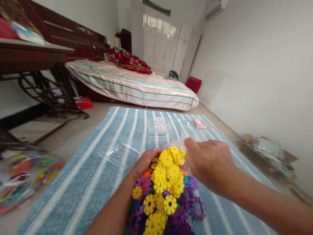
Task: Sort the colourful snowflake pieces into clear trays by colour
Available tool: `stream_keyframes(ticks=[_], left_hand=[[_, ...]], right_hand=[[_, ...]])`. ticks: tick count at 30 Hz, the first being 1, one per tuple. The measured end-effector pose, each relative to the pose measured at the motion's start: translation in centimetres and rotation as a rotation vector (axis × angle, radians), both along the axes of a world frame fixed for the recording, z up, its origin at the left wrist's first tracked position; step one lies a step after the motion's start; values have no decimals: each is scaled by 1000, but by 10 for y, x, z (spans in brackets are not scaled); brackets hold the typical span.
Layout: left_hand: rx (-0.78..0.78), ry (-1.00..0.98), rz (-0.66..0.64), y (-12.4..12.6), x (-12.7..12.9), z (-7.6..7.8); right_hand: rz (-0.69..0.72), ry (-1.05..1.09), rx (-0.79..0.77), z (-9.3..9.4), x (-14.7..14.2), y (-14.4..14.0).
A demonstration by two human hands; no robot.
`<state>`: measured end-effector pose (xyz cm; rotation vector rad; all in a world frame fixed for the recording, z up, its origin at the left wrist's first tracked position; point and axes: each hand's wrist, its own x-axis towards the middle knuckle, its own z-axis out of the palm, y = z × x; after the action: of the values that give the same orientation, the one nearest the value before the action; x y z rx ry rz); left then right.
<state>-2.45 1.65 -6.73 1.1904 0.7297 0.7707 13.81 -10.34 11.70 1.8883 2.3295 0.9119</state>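
A heap of yellow snowflake discs lies on top of mixed building pieces, with purple square pieces at its edges and a few orange and blue ones. My right hand is a fist at the heap's upper right, closed on a translucent plastic bag whose edge shows beside the thumb. Along the heap's far left side rests my left hand, its visible fingers stretched out against the discs. Some of its fingertips are hidden behind the pieces.
A blue striped mat covers the floor. On it lie a clear plastic tray, a clear lidded box and a small red-and-white packet. Colourful items in plastic lie left; a cardboard box stands right; a bed is ahead.
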Motion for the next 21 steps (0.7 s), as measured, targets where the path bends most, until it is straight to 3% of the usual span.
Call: stream_keyframes(ticks=[6, 8, 11, 14, 17, 21], left_hand=[[-2, -18, 23, -1, 0, 4], [12, -32, 6, -3, 0, 7], [-10, -44, -82, -6, -1, 13], [-77, -30, -124, -8, -2, 18], [-127, 3, -104, -7, -2, 20], [-98, 104, -79, -4, -3, 19]], right_hand=[[-32, 25, 68, -8, 7, 4], [-105, 71, 81, -7, 15, 7], [-287, 211, 84, -1, 45, 8], [-379, 458, 8, -4, 97, -1], [-409, 754, -222, -30, 154, -24], [-595, 961, -405, -88, 209, -54]])
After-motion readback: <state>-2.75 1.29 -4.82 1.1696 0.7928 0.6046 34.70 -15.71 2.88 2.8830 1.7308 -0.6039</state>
